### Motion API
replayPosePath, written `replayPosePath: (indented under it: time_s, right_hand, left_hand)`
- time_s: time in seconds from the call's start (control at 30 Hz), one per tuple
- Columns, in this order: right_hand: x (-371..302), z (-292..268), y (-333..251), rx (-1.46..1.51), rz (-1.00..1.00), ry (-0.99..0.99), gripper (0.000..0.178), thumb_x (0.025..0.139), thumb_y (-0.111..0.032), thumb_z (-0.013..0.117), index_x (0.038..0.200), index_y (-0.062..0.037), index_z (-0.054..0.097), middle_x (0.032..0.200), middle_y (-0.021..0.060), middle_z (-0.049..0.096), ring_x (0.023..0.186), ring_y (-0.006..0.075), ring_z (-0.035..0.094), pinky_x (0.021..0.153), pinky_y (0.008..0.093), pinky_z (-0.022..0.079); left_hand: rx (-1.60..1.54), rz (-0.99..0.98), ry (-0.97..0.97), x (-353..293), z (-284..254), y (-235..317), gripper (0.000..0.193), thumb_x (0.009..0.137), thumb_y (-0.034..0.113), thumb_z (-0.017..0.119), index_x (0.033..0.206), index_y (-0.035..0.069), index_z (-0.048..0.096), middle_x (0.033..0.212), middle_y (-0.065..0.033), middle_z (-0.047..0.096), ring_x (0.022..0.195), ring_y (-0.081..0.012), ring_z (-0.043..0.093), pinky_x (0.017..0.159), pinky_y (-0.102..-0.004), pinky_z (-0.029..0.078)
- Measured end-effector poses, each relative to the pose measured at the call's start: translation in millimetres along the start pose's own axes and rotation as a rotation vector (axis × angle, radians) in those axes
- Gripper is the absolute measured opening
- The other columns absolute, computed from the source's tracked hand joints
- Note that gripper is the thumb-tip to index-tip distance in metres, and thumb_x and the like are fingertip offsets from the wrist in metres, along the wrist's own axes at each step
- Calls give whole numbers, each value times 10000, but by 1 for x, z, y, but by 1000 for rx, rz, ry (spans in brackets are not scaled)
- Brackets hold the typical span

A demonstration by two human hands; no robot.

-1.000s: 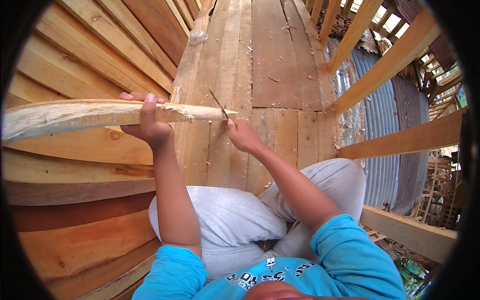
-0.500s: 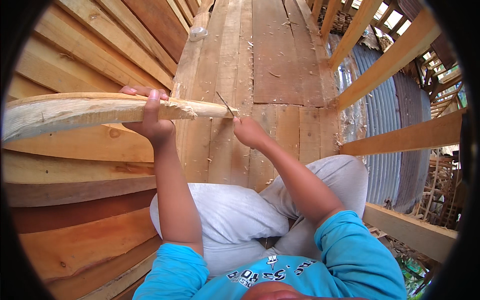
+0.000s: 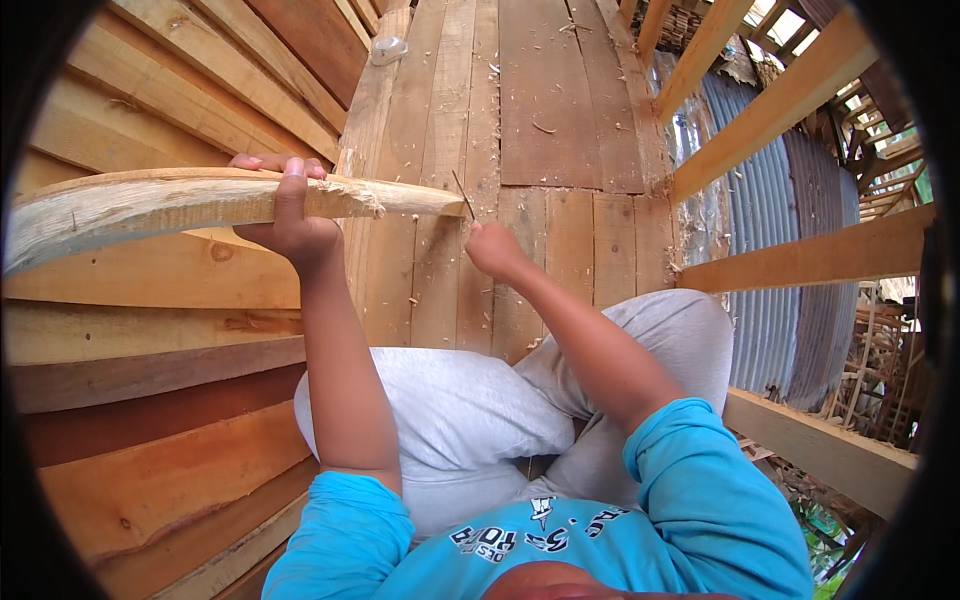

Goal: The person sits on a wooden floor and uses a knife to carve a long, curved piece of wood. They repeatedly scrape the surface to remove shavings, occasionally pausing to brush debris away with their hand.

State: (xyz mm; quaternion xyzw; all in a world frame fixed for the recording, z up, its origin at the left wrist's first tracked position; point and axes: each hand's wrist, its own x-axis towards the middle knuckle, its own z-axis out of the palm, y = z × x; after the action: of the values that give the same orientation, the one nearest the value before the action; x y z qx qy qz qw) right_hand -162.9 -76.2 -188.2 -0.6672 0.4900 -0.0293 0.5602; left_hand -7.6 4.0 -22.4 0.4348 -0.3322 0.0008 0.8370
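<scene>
Far left of the frame: a stack of planks point(image 3: 150, 290) fills the left side from top to bottom, pale boards above and darker reddish ones lower down. Across the upper left runs a long wooden stick point(image 3: 200, 205), rough and pale at its wide left end, tapering to a shaved point near the centre of the frame, with frayed shavings clinging to it just right of the grip. The left hand point(image 3: 290, 215) is closed around the stick from below, thumb up over the near face and fingertips showing over the top edge; the forearm drops from it to a blue sleeve point(image 3: 340, 540) at the bottom edge. Centre: the stick's tip lies just beside a thin dark blade point(image 3: 464, 195), which slants upward out of the right hand point(image 3: 492, 250). The right hand is closed in a fist on the blade's handle; the handle itself is hidden in the fist. Whether blade and tip touch cannot be told. Below both arms, light grey trousers point(image 3: 450, 420) cover bent legs. Upper centre: a plank floor point(image 3: 540, 120) carries scattered wood chips, and a small pale object point(image 3: 387, 48), too small to identify, sits at its upper left edge. Right of the frame: bare timber rails point(image 3: 790, 95) cross diagonally, with a corrugated metal sheet point(image 3: 770, 250) behind them.
</scene>
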Motion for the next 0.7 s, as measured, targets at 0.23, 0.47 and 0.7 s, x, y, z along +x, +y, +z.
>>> replayPosePath:
  time_s: [0.23,0.47,0.7]
  right_hand:
    - [11,-9,4,-166,-70,29,474,1007,-304,422,952,113,640,989,355,643,952,481,632,851,523,491]
    - [10,-16,9,-156,-78,-7,481,1007,-309,427,997,127,631,993,359,642,996,490,622,890,525,474]
    - [26,-8,17,-239,-38,30,436,981,-277,451,1023,111,646,1065,344,638,1061,467,611,923,504,480]
  left_hand:
    - [98,40,57,3,6,0,312,766,-51,628,998,56,449,695,-61,534,604,-178,559,629,-340,530]
    - [115,50,81,4,-2,-1,296,764,-32,625,998,51,463,720,-64,540,605,-177,562,627,-331,522]
    - [24,28,74,2,0,3,310,757,-35,630,1000,46,456,701,-67,542,598,-174,553,593,-324,522]
